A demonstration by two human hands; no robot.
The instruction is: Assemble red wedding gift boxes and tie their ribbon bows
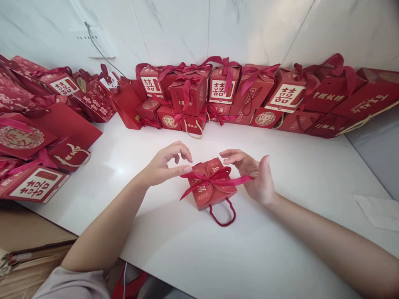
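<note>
A small red gift box (pixel 202 201) lies on the white table in front of me, its top flaps folded together. A crimson ribbon (pixel 215 180) is tied in a bow across its top, and a dark red cord handle (pixel 223 224) loops out on the near side. My left hand (pixel 166 164) hovers at the box's left corner, fingers curved and apart, thumb tip by the ribbon's left end. On the right, my right hand (pixel 255 176) is open with the thumb raised. One ribbon tail reaches its lower fingers; I cannot tell whether they touch it.
Stacked red boxes with bows (pixel 222 85) line the tiled wall at the back. More red gift boxes (pixel 34 182) crowd the left side. Brown cardboard (pixel 34 228) sits below the table's left edge. A pale sheet (pixel 377 211) lies at the right, and a grey cable (pixel 96 45) hangs from the wall socket.
</note>
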